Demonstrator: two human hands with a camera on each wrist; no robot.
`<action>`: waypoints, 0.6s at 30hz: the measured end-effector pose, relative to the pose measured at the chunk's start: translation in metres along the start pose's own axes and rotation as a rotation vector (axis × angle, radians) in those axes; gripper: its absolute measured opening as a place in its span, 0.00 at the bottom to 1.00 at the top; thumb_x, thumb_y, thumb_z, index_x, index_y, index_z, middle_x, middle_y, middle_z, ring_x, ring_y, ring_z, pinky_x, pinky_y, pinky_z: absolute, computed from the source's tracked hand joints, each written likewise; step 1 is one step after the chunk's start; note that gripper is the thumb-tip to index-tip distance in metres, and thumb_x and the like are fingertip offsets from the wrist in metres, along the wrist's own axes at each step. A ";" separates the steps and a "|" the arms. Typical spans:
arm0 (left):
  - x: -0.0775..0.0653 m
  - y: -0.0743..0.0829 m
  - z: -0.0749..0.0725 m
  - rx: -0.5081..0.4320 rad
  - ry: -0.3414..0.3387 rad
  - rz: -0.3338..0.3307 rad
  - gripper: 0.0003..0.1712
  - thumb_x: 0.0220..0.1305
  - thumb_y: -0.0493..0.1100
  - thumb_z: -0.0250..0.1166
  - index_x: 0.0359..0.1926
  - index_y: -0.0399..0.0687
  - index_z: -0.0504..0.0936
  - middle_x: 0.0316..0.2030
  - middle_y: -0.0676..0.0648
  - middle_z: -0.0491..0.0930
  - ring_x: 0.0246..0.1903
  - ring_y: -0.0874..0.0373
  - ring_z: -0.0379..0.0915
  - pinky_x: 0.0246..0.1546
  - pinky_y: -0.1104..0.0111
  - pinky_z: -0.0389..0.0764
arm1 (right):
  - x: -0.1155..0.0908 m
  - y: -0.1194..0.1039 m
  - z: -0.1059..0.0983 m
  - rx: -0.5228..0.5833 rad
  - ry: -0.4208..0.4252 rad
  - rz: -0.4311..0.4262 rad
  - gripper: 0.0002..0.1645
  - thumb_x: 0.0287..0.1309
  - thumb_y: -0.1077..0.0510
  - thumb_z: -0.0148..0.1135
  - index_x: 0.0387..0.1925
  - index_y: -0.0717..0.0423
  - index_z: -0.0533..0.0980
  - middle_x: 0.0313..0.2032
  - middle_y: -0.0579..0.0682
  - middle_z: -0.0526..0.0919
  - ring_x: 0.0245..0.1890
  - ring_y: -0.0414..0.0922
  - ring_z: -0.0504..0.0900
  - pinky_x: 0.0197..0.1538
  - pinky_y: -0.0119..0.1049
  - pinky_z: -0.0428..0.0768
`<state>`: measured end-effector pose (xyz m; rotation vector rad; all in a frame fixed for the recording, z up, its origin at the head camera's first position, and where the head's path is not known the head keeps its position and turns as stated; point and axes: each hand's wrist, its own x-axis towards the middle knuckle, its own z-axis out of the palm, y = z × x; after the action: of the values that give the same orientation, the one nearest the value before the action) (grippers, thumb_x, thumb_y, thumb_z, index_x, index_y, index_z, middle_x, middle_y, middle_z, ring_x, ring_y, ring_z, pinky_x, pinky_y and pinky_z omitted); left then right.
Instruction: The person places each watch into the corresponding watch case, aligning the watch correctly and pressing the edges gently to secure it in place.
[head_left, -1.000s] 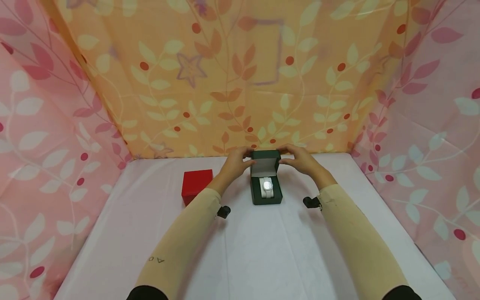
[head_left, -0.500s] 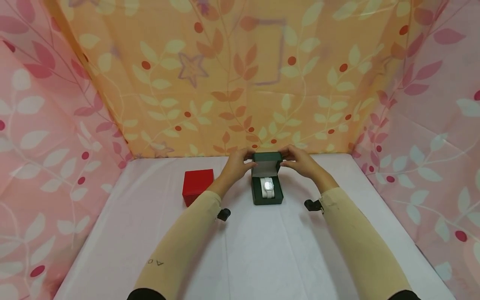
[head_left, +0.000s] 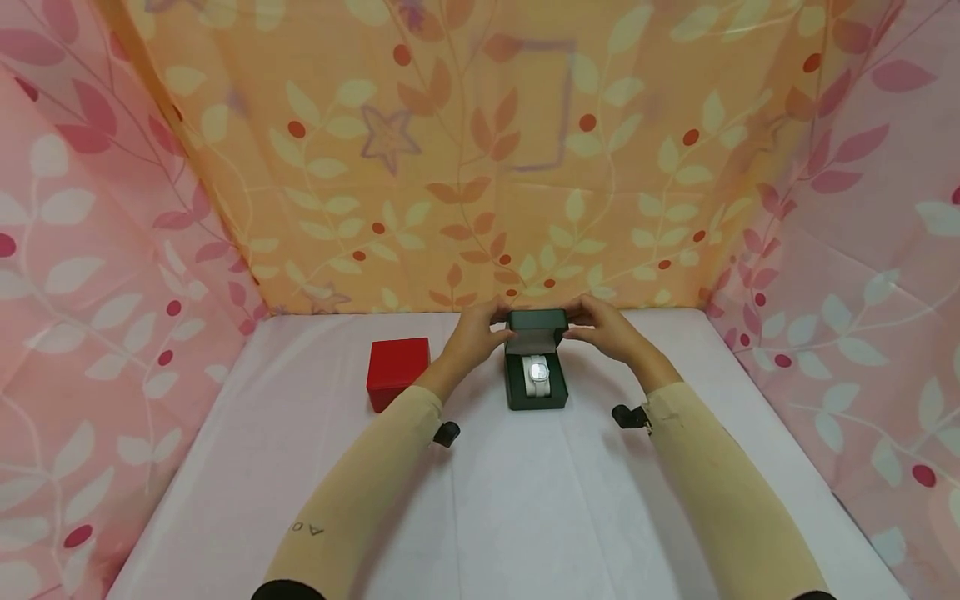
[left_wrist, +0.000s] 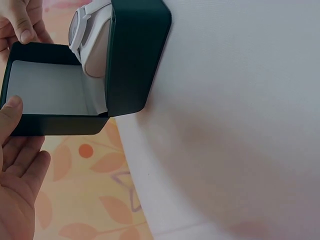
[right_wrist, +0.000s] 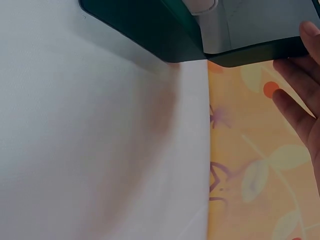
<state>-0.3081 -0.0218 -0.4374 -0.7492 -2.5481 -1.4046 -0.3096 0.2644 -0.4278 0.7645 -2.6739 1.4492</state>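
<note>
A dark green watch box [head_left: 537,405] stands on the white-covered table with its lid [head_left: 537,319] raised and grey lining showing inside. In its base sits a wristwatch [head_left: 537,372] with a white strap around a pale cushion. My left hand [head_left: 476,335] holds the lid's left side, thumb at the front rim and fingers behind. On the lid's opposite side, my right hand [head_left: 606,332] pinches it in the same way. The left wrist view shows both thumbs at the rim of the lid, and the watch [left_wrist: 80,32] edge-on.
Left of the watch box, close beside my left forearm, is a red box [head_left: 397,363]. An orange patterned curtain [head_left: 450,167] hangs right behind the table's far edge. Pink patterned cloth [head_left: 97,333] closes off both sides.
The lid has tipped a little forward and down, so less of its grey lining shows. Both hands have moved with it. The base and the watch stay in place.
</note>
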 end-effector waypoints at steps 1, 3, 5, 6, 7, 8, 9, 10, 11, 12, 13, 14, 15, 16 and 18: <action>-0.001 0.000 0.000 0.002 0.001 0.002 0.22 0.60 0.39 0.76 0.55 0.45 0.82 0.52 0.48 0.87 0.56 0.54 0.83 0.61 0.64 0.79 | 0.000 0.000 0.000 0.004 0.002 -0.007 0.24 0.58 0.66 0.73 0.56 0.61 0.75 0.53 0.59 0.82 0.56 0.58 0.84 0.65 0.58 0.76; -0.003 0.001 0.000 0.007 0.003 0.002 0.23 0.60 0.39 0.76 0.56 0.44 0.82 0.52 0.47 0.86 0.56 0.54 0.83 0.61 0.64 0.79 | -0.001 0.001 0.000 0.007 0.005 -0.013 0.24 0.57 0.67 0.73 0.55 0.60 0.76 0.55 0.59 0.82 0.56 0.57 0.84 0.65 0.57 0.76; -0.005 0.001 0.001 0.011 0.003 -0.002 0.23 0.59 0.39 0.76 0.56 0.43 0.83 0.52 0.47 0.86 0.57 0.54 0.83 0.60 0.64 0.80 | -0.002 0.002 0.001 0.010 0.008 -0.017 0.24 0.56 0.68 0.74 0.54 0.60 0.76 0.57 0.58 0.82 0.57 0.57 0.83 0.64 0.56 0.76; -0.006 0.001 0.001 0.014 0.004 -0.005 0.24 0.59 0.39 0.76 0.56 0.44 0.83 0.52 0.47 0.86 0.57 0.54 0.83 0.60 0.64 0.80 | -0.002 0.003 0.001 0.011 0.007 -0.021 0.24 0.55 0.68 0.74 0.54 0.61 0.76 0.58 0.59 0.81 0.57 0.57 0.83 0.64 0.56 0.77; -0.007 0.001 0.001 0.021 0.008 -0.007 0.23 0.59 0.40 0.77 0.56 0.44 0.83 0.52 0.47 0.86 0.57 0.54 0.82 0.60 0.64 0.80 | -0.002 0.003 0.001 0.012 0.007 -0.026 0.24 0.55 0.68 0.74 0.53 0.61 0.77 0.59 0.59 0.81 0.57 0.57 0.83 0.64 0.56 0.77; -0.007 0.001 0.002 0.023 0.011 -0.007 0.23 0.59 0.40 0.77 0.56 0.44 0.83 0.51 0.48 0.85 0.57 0.54 0.82 0.60 0.64 0.80 | -0.003 0.003 0.002 0.010 0.007 -0.028 0.24 0.55 0.68 0.74 0.53 0.62 0.77 0.59 0.59 0.81 0.57 0.57 0.83 0.64 0.56 0.77; -0.008 0.001 0.002 0.025 0.015 -0.004 0.23 0.59 0.40 0.77 0.55 0.45 0.83 0.51 0.48 0.85 0.57 0.54 0.82 0.60 0.63 0.80 | -0.003 0.003 0.002 0.009 0.007 -0.032 0.24 0.55 0.69 0.74 0.53 0.63 0.77 0.58 0.59 0.80 0.57 0.58 0.83 0.64 0.56 0.77; -0.008 0.000 0.002 0.029 0.019 -0.001 0.23 0.58 0.40 0.77 0.55 0.45 0.84 0.50 0.49 0.85 0.57 0.54 0.82 0.60 0.63 0.80 | -0.003 0.003 0.002 0.006 0.008 -0.035 0.24 0.55 0.68 0.74 0.53 0.63 0.77 0.58 0.59 0.80 0.57 0.58 0.83 0.64 0.56 0.77; -0.009 0.000 0.003 0.032 0.022 0.003 0.23 0.58 0.40 0.77 0.55 0.45 0.84 0.50 0.49 0.85 0.57 0.54 0.82 0.60 0.63 0.80 | -0.004 0.002 0.002 0.006 0.009 -0.034 0.24 0.54 0.68 0.74 0.53 0.63 0.77 0.57 0.59 0.80 0.57 0.58 0.83 0.64 0.56 0.77; -0.009 -0.001 0.003 0.038 0.026 0.006 0.23 0.58 0.40 0.78 0.54 0.46 0.84 0.50 0.49 0.85 0.57 0.54 0.82 0.60 0.64 0.81 | -0.004 0.002 0.002 0.007 0.009 -0.034 0.24 0.54 0.68 0.74 0.53 0.63 0.77 0.57 0.59 0.80 0.57 0.58 0.83 0.64 0.56 0.76; -0.009 -0.001 0.004 0.040 0.030 0.013 0.23 0.57 0.40 0.78 0.54 0.46 0.84 0.50 0.49 0.85 0.56 0.55 0.83 0.59 0.64 0.81 | -0.005 0.001 0.003 0.006 0.012 -0.032 0.24 0.55 0.68 0.74 0.53 0.63 0.76 0.56 0.59 0.80 0.57 0.58 0.83 0.64 0.57 0.76; -0.009 -0.001 0.004 0.042 0.032 0.019 0.23 0.57 0.40 0.78 0.54 0.46 0.84 0.50 0.49 0.85 0.56 0.55 0.83 0.59 0.64 0.81 | -0.006 0.001 0.003 -0.002 0.014 -0.027 0.24 0.55 0.69 0.74 0.54 0.63 0.76 0.56 0.59 0.80 0.58 0.57 0.83 0.64 0.57 0.76; -0.010 -0.001 0.005 0.048 0.032 0.022 0.23 0.57 0.40 0.78 0.54 0.46 0.84 0.50 0.49 0.85 0.56 0.55 0.83 0.59 0.65 0.81 | -0.007 0.001 0.003 -0.006 0.016 -0.025 0.25 0.55 0.69 0.73 0.54 0.63 0.76 0.56 0.60 0.80 0.58 0.58 0.83 0.64 0.56 0.77; -0.010 -0.001 0.005 0.050 0.033 0.025 0.23 0.57 0.40 0.78 0.54 0.46 0.84 0.50 0.49 0.85 0.56 0.55 0.83 0.59 0.66 0.81 | -0.008 0.000 0.004 -0.007 0.018 -0.020 0.24 0.56 0.69 0.73 0.54 0.63 0.76 0.56 0.59 0.80 0.58 0.57 0.83 0.64 0.54 0.77; -0.012 -0.001 0.005 0.043 0.035 0.025 0.24 0.57 0.41 0.78 0.55 0.45 0.84 0.50 0.49 0.86 0.57 0.55 0.83 0.59 0.66 0.81 | -0.010 0.001 0.004 -0.019 0.020 -0.015 0.25 0.56 0.69 0.73 0.55 0.62 0.76 0.57 0.60 0.80 0.58 0.57 0.83 0.63 0.52 0.78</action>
<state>-0.2978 -0.0221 -0.4452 -0.7403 -2.5250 -1.3386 -0.2998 0.2655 -0.4331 0.7634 -2.6569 1.4188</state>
